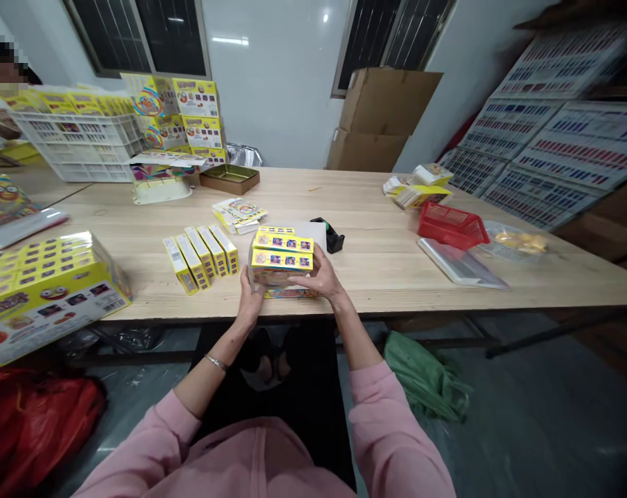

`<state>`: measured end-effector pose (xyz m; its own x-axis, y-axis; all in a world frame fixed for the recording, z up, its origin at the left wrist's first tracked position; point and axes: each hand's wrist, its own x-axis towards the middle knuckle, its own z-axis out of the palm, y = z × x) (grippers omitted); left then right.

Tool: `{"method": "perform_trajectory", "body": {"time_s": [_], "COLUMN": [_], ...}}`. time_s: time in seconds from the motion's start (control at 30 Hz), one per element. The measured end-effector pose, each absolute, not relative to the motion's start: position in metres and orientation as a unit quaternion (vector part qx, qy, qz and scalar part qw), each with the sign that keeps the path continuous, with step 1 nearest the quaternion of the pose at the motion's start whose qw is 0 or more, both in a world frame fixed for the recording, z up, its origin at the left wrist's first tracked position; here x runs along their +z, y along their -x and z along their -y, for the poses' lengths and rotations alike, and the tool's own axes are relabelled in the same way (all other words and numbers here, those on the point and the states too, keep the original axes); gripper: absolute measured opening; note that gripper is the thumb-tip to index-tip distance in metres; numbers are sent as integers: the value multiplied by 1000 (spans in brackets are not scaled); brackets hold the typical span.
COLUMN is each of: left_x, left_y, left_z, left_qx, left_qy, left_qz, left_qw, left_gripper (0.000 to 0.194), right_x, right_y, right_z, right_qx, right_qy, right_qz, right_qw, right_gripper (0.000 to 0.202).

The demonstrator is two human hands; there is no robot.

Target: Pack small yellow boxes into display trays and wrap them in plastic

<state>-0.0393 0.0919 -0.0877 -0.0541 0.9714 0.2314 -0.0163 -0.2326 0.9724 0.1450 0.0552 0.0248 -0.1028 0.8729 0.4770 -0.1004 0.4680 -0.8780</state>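
Observation:
Near the table's front edge, several small yellow boxes [283,260] stand grouped together between my hands. My left hand [249,302] grips the left side of a display carton around them, its pale side wall standing up there. My right hand [323,279] is closed on the right end of the front small box, thumb across its front face. The carton's lower front shows as a colourful strip beneath them. To the left, a row of yellow boxes [202,257] stands on edge. Behind it lie several flat printed cards [239,213]. A black tape dispenser [334,238] sits just beyond my right hand.
A packed yellow carton [59,304] occupies the table's left front. Stacked white crates [79,149] and yellow cartons [196,104] stand behind it. At right are a red basket [451,227], plastic bags [461,265] and small boxes [419,188]. A person is at the far left.

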Motion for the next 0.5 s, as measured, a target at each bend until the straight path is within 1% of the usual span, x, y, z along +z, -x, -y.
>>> {"method": "perform_trajectory", "body": {"time_s": [0.2, 0.37, 0.5], "left_x": [-89, -88, -87], "left_y": [35, 42, 46], "left_z": [-97, -89, -87], "left_qx": [581, 567, 560], "left_qy": [-525, -555, -558], "left_qz": [-445, -408, -409], "left_qw": [435, 452, 455], "left_gripper": [84, 87, 87], "right_x": [3, -3, 2], "right_y": [-153, -155, -150], "right_z": [-55, -55, -56], "right_qx": [385, 396, 343], "right_qy": [315, 366, 380], "right_qz": [648, 600, 663], "right_qw": [577, 591, 546], "right_gripper": [77, 81, 78]}}
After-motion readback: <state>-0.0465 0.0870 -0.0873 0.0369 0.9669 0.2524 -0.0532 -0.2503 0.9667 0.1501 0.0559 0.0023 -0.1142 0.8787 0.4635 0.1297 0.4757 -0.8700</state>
